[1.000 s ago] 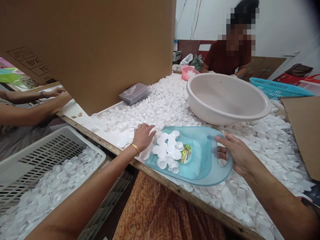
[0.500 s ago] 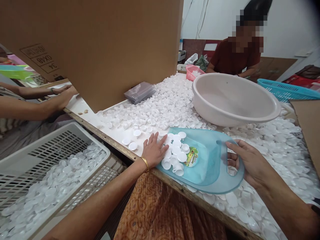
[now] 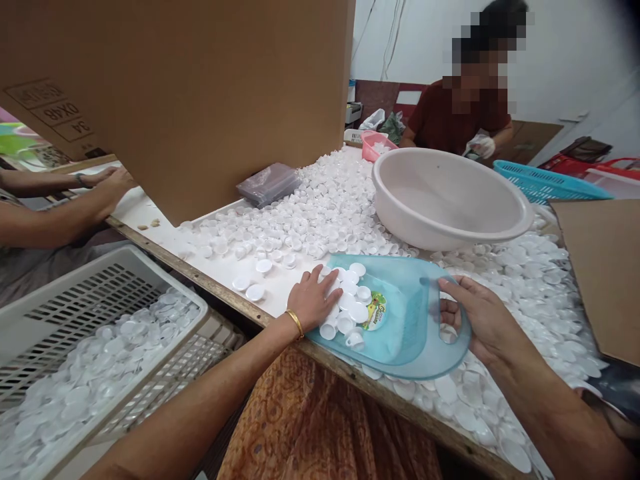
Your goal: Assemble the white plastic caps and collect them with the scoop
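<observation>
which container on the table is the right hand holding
The pale blue scoop: the right hand grips its handle hole. The beige basin, blue basket and pink basket sit farther back, untouched.

**Both hands out front, low**

Your left hand [image 3: 314, 300] lies flat, palm down, fingers spread and pointing right, with the forearm coming in from the lower left. Your right hand [image 3: 475, 317] is curled in a grip, its arm reaching in from the lower right.
</observation>
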A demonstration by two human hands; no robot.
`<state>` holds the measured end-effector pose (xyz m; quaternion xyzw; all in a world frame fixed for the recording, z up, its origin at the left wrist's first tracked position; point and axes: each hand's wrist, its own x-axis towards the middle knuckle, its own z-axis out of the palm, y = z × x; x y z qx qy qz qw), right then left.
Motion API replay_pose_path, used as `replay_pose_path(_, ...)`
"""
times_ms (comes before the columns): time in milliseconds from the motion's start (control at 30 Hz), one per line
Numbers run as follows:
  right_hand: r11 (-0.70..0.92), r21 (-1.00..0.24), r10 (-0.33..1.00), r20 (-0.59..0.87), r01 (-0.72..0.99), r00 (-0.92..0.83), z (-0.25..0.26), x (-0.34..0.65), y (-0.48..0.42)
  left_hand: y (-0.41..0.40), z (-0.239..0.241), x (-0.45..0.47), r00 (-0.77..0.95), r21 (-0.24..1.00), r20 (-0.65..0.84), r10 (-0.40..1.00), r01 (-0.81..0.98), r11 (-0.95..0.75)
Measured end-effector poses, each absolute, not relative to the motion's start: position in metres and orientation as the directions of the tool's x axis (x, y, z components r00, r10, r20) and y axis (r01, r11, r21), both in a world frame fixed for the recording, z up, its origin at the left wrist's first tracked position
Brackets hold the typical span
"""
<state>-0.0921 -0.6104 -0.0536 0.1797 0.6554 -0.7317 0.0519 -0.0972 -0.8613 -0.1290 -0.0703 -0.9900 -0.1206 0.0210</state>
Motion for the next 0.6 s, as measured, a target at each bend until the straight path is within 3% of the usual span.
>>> replay_pose_path(433,-0.297,-0.942,0.262,-0.239,0.158,-0.935,-0.068,-0.069,-0.583,-0.830,-0.101,-0.109,-0.938,0.271,0.235,0.253,0.313,0.910)
replay_pose_path(600,-0.299,-0.948,0.288,-0.201,0.111,-0.936,-0.061,-0.065,-0.590,-0.843,-0.072,-0.116,-0.926,0.481,0.263,0.272,0.370,0.795)
